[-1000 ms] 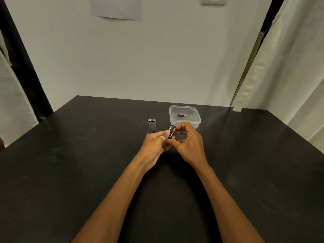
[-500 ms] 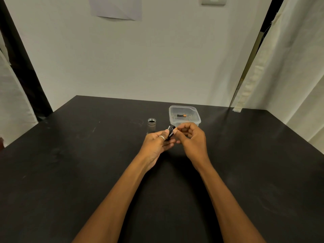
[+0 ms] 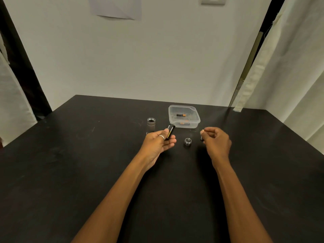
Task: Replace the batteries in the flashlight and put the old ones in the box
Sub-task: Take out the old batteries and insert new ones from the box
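My left hand [image 3: 158, 143] holds a black battery holder [image 3: 171, 131] between thumb and fingers. My right hand [image 3: 216, 142] has its fingers pinched on a small battery [image 3: 202, 138], mostly hidden by them. The grey flashlight body [image 3: 151, 124] stands upright with its open end up, just left of my left hand. Its end cap [image 3: 187, 141] with a spring lies on the table between my hands. A clear plastic box [image 3: 184, 117] behind them contains two black-and-orange batteries [image 3: 181, 115].
The black table [image 3: 87, 172] reaches to a white wall at the back. White curtains hang at both sides, the right one close to the table's far right corner.
My hands were together over the holder. Now my right hand has pulled away to the right with a battery, uncovering the end cap. My left hand keeps the holder.
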